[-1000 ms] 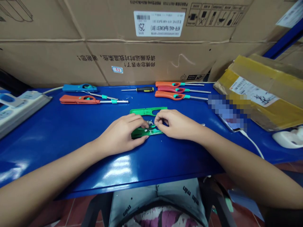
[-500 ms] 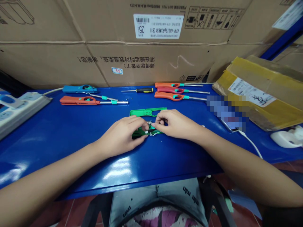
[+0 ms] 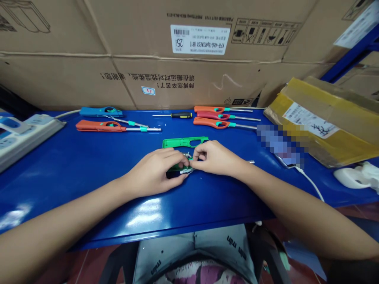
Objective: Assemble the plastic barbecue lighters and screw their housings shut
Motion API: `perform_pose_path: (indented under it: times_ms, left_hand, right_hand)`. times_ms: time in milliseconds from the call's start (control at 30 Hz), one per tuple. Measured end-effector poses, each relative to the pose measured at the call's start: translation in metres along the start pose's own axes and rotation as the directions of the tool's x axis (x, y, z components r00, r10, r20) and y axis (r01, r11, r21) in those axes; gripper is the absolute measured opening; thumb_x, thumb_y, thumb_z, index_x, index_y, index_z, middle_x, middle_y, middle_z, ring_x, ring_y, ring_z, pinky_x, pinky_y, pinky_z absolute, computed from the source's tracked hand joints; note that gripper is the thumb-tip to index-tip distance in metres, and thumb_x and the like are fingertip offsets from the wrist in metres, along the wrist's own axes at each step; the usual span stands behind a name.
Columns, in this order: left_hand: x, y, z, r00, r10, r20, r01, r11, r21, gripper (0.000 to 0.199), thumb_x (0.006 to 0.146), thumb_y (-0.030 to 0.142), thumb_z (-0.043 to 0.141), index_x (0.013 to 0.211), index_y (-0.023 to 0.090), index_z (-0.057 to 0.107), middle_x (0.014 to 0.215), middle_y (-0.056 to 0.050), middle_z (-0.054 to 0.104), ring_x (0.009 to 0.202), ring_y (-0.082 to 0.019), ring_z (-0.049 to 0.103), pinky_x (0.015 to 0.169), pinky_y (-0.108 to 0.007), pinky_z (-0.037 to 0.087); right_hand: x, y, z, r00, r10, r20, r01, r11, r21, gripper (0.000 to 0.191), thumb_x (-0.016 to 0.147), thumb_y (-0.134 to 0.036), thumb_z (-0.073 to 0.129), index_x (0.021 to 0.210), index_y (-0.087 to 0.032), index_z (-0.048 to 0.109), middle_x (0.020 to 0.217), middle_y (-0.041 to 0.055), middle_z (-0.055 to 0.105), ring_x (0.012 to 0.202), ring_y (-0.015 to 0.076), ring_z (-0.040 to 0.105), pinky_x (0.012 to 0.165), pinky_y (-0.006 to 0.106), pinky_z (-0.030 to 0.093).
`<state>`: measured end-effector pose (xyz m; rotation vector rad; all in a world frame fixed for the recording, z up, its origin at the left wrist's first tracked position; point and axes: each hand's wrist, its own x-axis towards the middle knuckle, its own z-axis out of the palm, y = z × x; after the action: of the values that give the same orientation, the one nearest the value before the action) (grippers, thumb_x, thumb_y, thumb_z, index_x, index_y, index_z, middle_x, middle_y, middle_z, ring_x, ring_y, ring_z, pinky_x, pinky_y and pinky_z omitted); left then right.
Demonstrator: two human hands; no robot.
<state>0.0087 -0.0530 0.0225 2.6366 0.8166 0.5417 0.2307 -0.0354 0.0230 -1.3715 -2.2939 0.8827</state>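
Note:
A green lighter half-shell with wire and small parts in it lies on the blue table, mostly covered by my hands. My left hand grips it from the left, fingers on top and thumb at the near edge. My right hand pinches at its middle, thumb and forefinger closed; what lies between them is too small to make out. A thin white wire loops out near my left thumb. The matching green shell rests just beyond, its inside up. A metal tube tip shows past my right wrist.
At the back left lie a blue lighter and an orange lighter. A screwdriver and several red and orange lighters lie further right. A power strip, a phone and a taped carton flank the work area.
My left fingertips have moved right, closer to my right fingertips over the green half-shell. The white piece by my left fingers now sits lower, by the thumb. The view has shifted slightly.

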Motion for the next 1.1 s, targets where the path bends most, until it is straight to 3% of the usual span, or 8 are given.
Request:
perform_pose_path:
  times_ms: [100, 267, 333, 433, 533, 633, 800, 1100]
  left_hand:
    - [0.000, 0.000, 0.000, 1.000, 0.001, -0.004, -0.001, 1.000, 0.000, 0.014, 0.094, 0.031, 0.064, 0.098, 0.018, 0.066, 0.095, -0.004, 0.071, 0.090, -0.020, 0.066, 0.082, -0.033, 0.050]
    - [0.001, -0.001, -0.001, 1.000, 0.002, -0.008, -0.002, 1.000, 0.001, 0.016, 0.099, 0.030, 0.058, 0.097, 0.019, 0.068, 0.095, -0.004, 0.072, 0.090, -0.019, 0.067, 0.082, -0.032, 0.051]
    - [0.001, -0.001, -0.001, 1.000, 0.000, -0.015, 0.000, 1.000, 0.000, 0.017, 0.100, 0.029, 0.056, 0.098, 0.018, 0.069, 0.095, -0.005, 0.072, 0.090, -0.019, 0.067, 0.083, -0.033, 0.051]
    - [0.001, -0.002, -0.001, 0.999, -0.004, -0.035, 0.004, 1.000, -0.004, 0.017, 0.100, 0.028, 0.056, 0.100, 0.018, 0.070, 0.096, -0.006, 0.072, 0.092, -0.020, 0.067, 0.085, -0.033, 0.052]
    - [0.001, -0.004, 0.000, 0.998, -0.021, -0.057, 0.020, 1.000, -0.012, 0.019, 0.099, 0.029, 0.056, 0.101, 0.018, 0.071, 0.097, -0.007, 0.072, 0.093, -0.020, 0.068, 0.086, -0.034, 0.053]
    - [0.000, -0.006, 0.001, 0.996, -0.045, -0.072, 0.045, 0.999, -0.010, 0.021, 0.100, 0.030, 0.056, 0.104, 0.018, 0.072, 0.098, -0.007, 0.071, 0.094, -0.021, 0.067, 0.086, -0.034, 0.054]
    - [0.000, -0.008, 0.002, 0.993, -0.064, -0.097, 0.062, 0.998, -0.027, 0.022, 0.100, 0.031, 0.056, 0.103, 0.016, 0.072, 0.095, -0.008, 0.071, 0.092, -0.020, 0.068, 0.086, -0.033, 0.055]
    - [0.000, -0.013, 0.004, 0.992, -0.074, -0.098, 0.070, 0.996, -0.049, 0.021, 0.100, 0.031, 0.056, 0.104, 0.017, 0.071, 0.097, -0.007, 0.070, 0.089, -0.018, 0.067, 0.081, -0.030, 0.055]
  right_hand:
    - [0.002, 0.001, -0.002, 1.000, 0.016, -0.017, -0.014, 0.993, 0.118, 0.016, 0.076, -0.026, 0.068, 0.065, -0.015, 0.067, 0.057, -0.0041, 0.053, 0.057, 0.0088, 0.043, 0.057, 0.024, 0.032]
    - [0.005, 0.007, -0.015, 0.988, 0.124, -0.092, -0.096, 0.960, 0.264, 0.035, 0.079, -0.046, 0.067, 0.063, -0.016, 0.061, 0.058, -0.0025, 0.053, 0.055, 0.0097, 0.041, 0.053, 0.026, 0.031]
    - [0.005, 0.011, -0.020, 0.982, 0.131, -0.134, -0.105, 0.977, 0.184, 0.034, 0.080, -0.045, 0.067, 0.063, -0.017, 0.059, 0.058, -0.0023, 0.054, 0.054, 0.0101, 0.042, 0.054, 0.026, 0.031]
    - [0.004, 0.017, -0.027, 0.981, 0.124, -0.147, -0.140, 0.984, -0.106, 0.025, 0.080, -0.038, 0.069, 0.066, -0.018, 0.061, 0.065, 0.0003, 0.061, 0.060, 0.0125, 0.049, 0.056, 0.027, 0.032]
    - [0.000, 0.018, -0.038, 0.985, 0.131, -0.108, -0.155, 0.952, -0.262, 0.023, 0.083, -0.038, 0.068, 0.072, -0.019, 0.062, 0.072, 0.0015, 0.066, 0.063, 0.0139, 0.053, 0.058, 0.028, 0.032]
    - [-0.008, 0.016, -0.054, 0.997, 0.071, -0.032, -0.076, 0.971, -0.228, 0.028, 0.089, -0.041, 0.063, 0.073, -0.019, 0.062, 0.068, -0.0001, 0.062, 0.061, 0.0124, 0.051, 0.059, 0.027, 0.034]
    - [-0.018, 0.016, -0.070, 0.954, 0.041, 0.297, 0.019, 0.980, -0.198, 0.034, 0.090, -0.051, 0.063, 0.075, -0.020, 0.065, 0.069, -0.0012, 0.062, 0.060, 0.0123, 0.051, 0.056, 0.027, 0.034]
    - [-0.012, 0.018, -0.060, 0.943, 0.070, 0.324, -0.007, 0.981, -0.192, 0.023, 0.087, -0.039, 0.067, 0.074, -0.020, 0.069, 0.067, 0.0002, 0.063, 0.058, 0.0126, 0.050, 0.054, 0.026, 0.037]
